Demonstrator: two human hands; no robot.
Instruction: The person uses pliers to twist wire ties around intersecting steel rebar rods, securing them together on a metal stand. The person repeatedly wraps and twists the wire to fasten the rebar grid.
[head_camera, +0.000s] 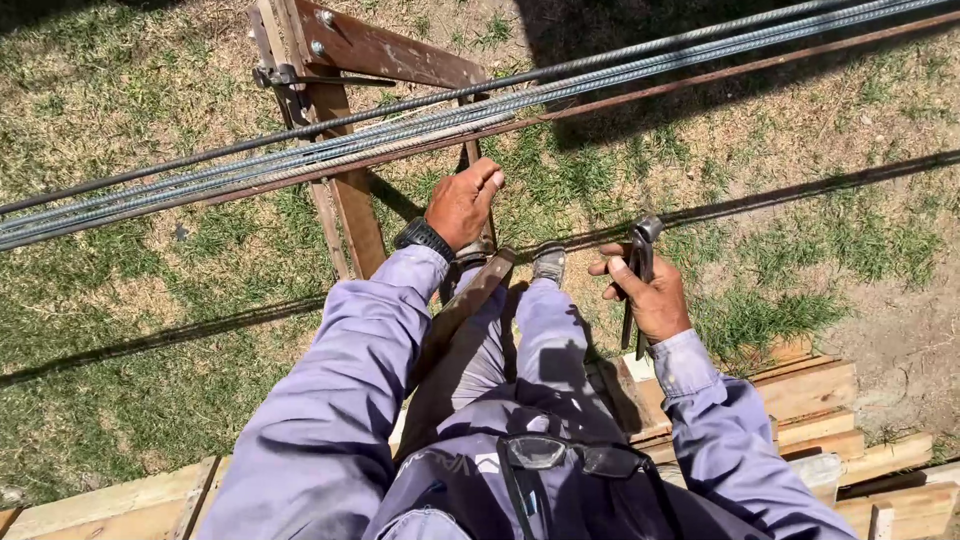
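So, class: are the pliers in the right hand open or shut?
Shut: pliers handles lie close together inside the right hand.

The person is wearing a lavender-grey work shirt with long sleeves (340, 390) buttoned at the cuffs, and trousers (545, 340) of the same cloth. A black wristwatch (423, 238) is circling the left wrist. Dusty grey shoes (548, 262) are covering the feet. Dark-framed safety glasses (570, 455) are hanging at the chest.
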